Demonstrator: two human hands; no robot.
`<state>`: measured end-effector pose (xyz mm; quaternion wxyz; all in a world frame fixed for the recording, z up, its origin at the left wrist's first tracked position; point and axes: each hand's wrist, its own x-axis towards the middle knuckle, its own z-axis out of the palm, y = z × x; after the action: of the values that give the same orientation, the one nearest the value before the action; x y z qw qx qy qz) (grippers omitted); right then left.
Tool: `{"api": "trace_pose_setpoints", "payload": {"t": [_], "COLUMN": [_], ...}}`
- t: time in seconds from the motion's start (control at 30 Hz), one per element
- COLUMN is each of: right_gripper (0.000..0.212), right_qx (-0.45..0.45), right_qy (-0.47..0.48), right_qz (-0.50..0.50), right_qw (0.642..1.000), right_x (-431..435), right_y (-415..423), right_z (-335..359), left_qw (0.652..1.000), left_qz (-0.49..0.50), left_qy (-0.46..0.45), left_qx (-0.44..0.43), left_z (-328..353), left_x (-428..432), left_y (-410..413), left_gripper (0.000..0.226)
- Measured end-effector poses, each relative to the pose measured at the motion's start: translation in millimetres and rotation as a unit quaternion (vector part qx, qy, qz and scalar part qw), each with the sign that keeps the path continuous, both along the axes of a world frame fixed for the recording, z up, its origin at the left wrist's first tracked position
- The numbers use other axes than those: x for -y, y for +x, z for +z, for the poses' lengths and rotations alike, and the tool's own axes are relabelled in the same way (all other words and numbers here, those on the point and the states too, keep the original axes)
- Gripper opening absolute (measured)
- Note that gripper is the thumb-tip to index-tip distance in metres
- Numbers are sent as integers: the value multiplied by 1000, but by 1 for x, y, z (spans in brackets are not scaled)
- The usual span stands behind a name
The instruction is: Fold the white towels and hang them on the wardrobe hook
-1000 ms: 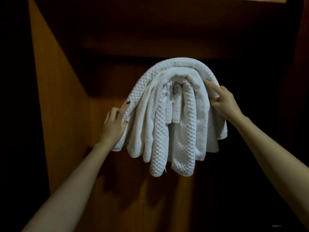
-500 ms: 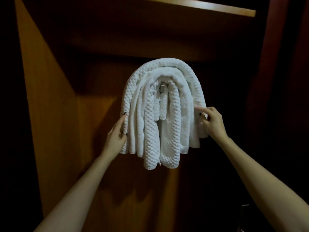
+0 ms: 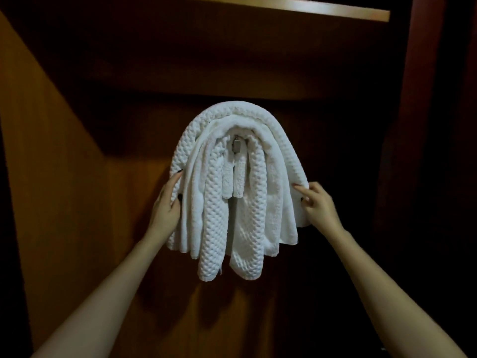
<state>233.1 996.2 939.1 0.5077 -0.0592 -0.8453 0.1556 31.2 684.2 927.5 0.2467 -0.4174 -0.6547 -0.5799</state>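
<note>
Right hand (image 3: 318,202) has slid down from the bundle's upper shoulder to its lower right edge. The white towels (image 3: 240,202) hang as before, draped in layers over the metal hook (image 3: 236,146) inside the wooden wardrobe (image 3: 77,202). The right fingers are curled, pinching the outer fold. Left hand (image 3: 165,202) presses the left side with straight fingers, gripping nothing. A shelf (image 3: 309,10) sits above.

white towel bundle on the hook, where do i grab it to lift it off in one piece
Grip the white waffle-weave towels at the arched top fold, where all layers bend over the small metal hook, from both sides, then lift. The tails hang as loose separate flaps, likely to slip apart. The left hand and right hand sit lower, on the side edges.
</note>
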Motion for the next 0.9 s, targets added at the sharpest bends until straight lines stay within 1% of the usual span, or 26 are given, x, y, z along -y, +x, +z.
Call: {"api": "trace_pose_setpoints", "payload": {"t": [0.07,0.13,0.23,0.33,0.4,0.5,0.57,0.63,0.7,0.77,0.83,0.9], "right_gripper": [44,50,59,57,56,72,76,76,78,79,75,69], "right_qx": [2,2,-3,-6,-23,-24,-19,-4,16,27,47,72], "right_qy": [2,-41,-83,-94,-105,-125,-128,-136,-156,-165,-170,-180], "right_qz": [46,87,129,112,94,102,128,142,143,141,133,112], "right_qw": [999,995,988,989,990,987,983,981,977,976,975,975], "right_x": [9,19,30,39,46,59,66,71,74,73,74,76], "right_y": [-5,-7,-8,-9,-10,-16,-22,-26,-26,-19,-8,1], "right_z": [-22,-36,-35,-29,-28,-30,-30,-30,-29,-27,-19,-9], "left_qw": [1000,1000,999,998,1000,1000,1000,1000,999,999,999,996], "left_qz": [-3,4,13,11,2,-6,-6,0,-7,-21,-36,-49], "left_qy": [8,11,30,53,25,-4,-11,-22,-28,-25,-33,-64], "left_qx": [-11,-2,15,29,10,6,-7,2,31,28,12,24], "left_z": [-8,-13,-16,-8,3,11,10,7,6,4,3,4], "left_x": [-2,-2,2,4,-3,-11,-11,-10,-9,-4,6,15], "left_y": [-2,-5,-4,-2,1,2,-2,-8,-10,-8,1,9], "left_gripper": [61,65,64,58,62,62,60,59,59,59,61,66]}}
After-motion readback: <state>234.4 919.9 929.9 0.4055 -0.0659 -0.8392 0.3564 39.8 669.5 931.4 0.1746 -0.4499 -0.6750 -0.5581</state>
